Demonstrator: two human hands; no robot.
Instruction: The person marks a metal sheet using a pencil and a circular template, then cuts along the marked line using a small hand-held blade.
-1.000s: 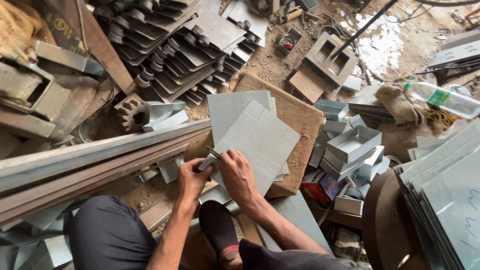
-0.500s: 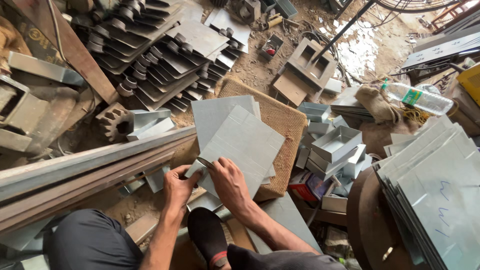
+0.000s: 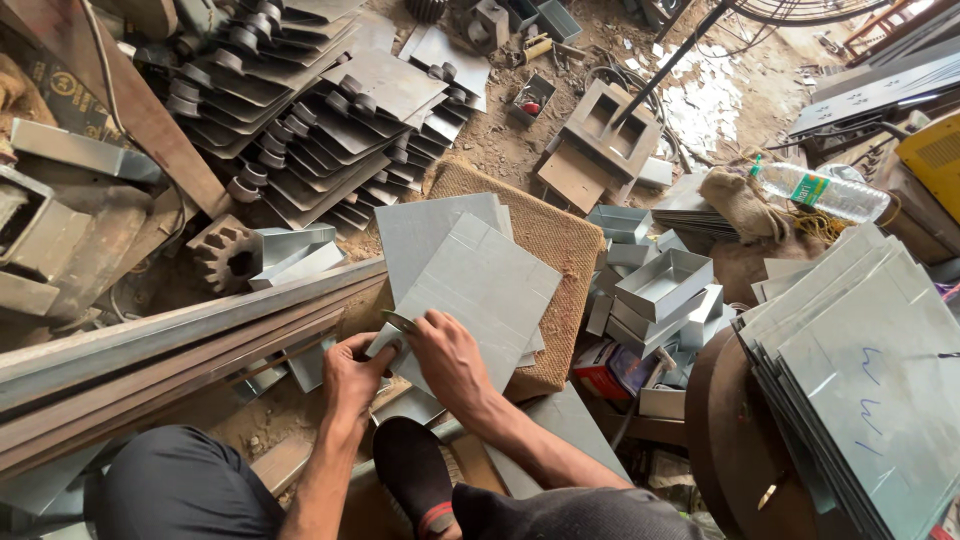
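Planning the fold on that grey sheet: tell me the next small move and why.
Probably press the sheet's near corner down firmly. Both the left hand and right hand pinch the grey metal sheet at that corner, while its far part rests on the woven mat.

sheet corner (image 3: 392,340) perhaps hidden under hands

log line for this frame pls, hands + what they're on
left hand: gripping near corner of grey metal sheet | right hand: pressing same corner | sheet: on woven mat | folded metal trays: beside mat
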